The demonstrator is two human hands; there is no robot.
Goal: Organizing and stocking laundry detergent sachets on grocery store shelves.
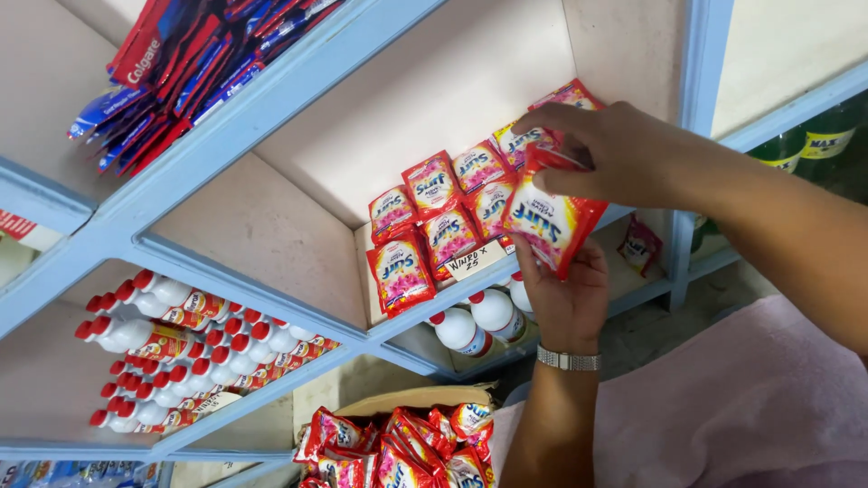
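Sachets of red-and-pink glossy plastic (551, 221), pinched at their upper edge by the right hand (615, 149) and propped from below by the left hand (568, 289), hang before the pale-blue wooden shelf (271, 108). They look light, limp and slick, best gripped by the sealed edges. How many sachets are held is unclear; fingertips are partly hidden.

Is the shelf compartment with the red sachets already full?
No: the red sachets fill only the front of the shelf compartment, with bare space behind them.
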